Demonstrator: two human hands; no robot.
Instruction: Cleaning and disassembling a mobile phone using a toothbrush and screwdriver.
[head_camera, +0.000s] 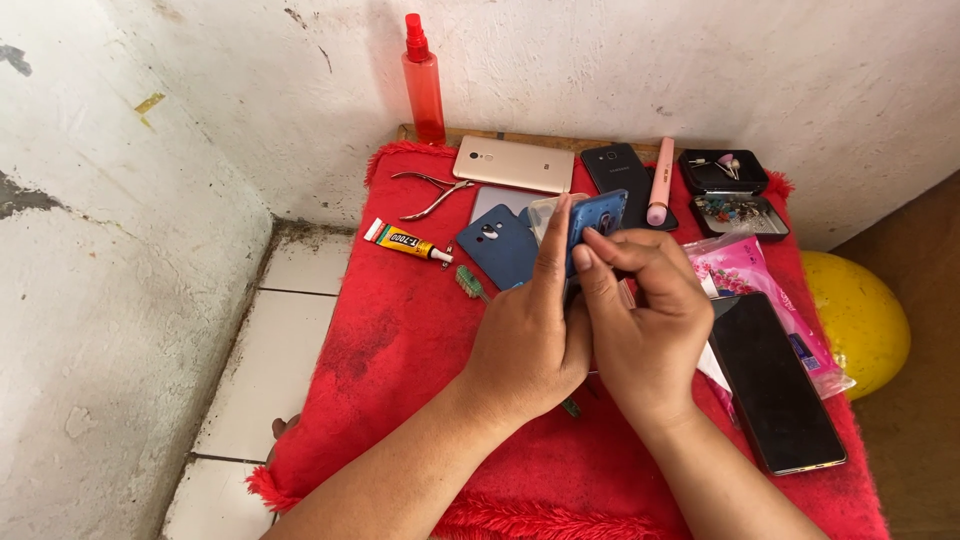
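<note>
Over the middle of the red cloth (400, 340), both hands meet around a blue phone back cover (598, 215) — held up off the cloth, its long axis running from about 7 o'clock to 1 o'clock, the camera-hole end toward 1 o'clock. The left hand (525, 340) is curled round its left edge, one finger lying straight up along that edge. The right hand (645, 325) is closed on the lower right side, fingertips pressed to the cover's face. At 10 o'clock from the hands lies a glue tube (408, 242); at 4 o'clock, a black phone (775, 385) — well apart.
</note>
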